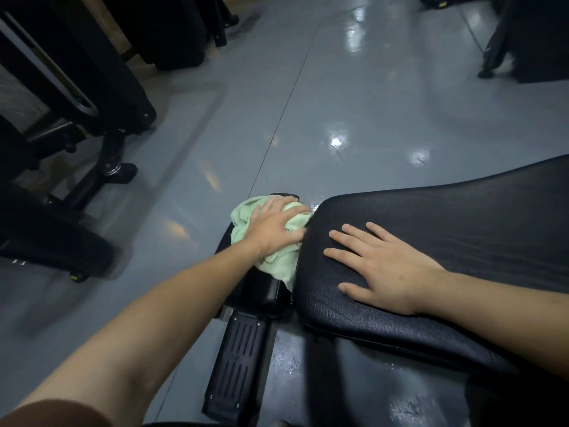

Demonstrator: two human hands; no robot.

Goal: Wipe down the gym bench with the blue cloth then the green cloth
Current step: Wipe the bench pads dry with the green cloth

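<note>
The black padded gym bench runs from the centre to the right edge. Its smaller seat pad lies just left of the long pad. My left hand presses a bunched green cloth onto that small pad, against the end of the long pad. My right hand rests flat on the long pad with its fingers spread, holding nothing. No blue cloth is in view.
A black ribbed footplate of the bench frame sits below the seat pad. Dark gym machines stand on the left, and more equipment at the far right. Glossy grey floor stretches ahead.
</note>
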